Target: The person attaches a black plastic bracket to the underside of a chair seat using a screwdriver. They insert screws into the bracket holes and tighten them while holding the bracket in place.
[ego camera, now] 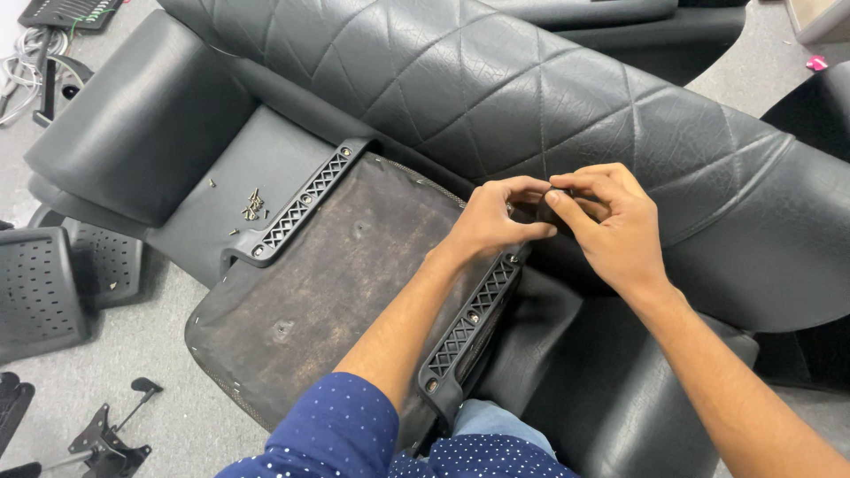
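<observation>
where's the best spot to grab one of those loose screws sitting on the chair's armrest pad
Pinch a single screw at the edge of the loose screws, coming straight down from above. They lie flat in a small heap on the smooth armrest pad, so fingertips from the top can close on one shank; an outlying one avoids the tangle. Both hands are busy elsewhere.

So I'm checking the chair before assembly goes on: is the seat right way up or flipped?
Flipped: the seat's bare underside faces up, with both black brackets screwed onto it.
</observation>
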